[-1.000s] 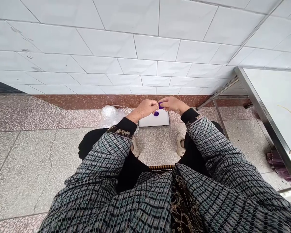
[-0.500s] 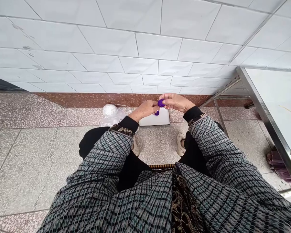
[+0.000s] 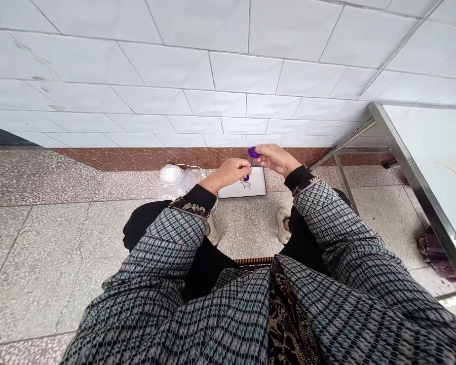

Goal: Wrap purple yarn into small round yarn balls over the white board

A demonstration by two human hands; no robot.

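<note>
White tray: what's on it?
Thin dark squiggles show on the white tray; thread or marks, can't tell. The left hand hides its far-left part; anything there is unseen.

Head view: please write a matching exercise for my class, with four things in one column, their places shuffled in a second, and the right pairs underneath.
Things
1. Purple disc
2. White yarn ball
3. Dark-edged white panel
4. Metal-framed table

Places
A. At the right side of the picture
B. Left of the panel, near the wall
C. At the fingertips of the right hand
D. Below the two hands, between the yarn ball and the table

Right pairs
1-C
2-B
3-D
4-A
</note>
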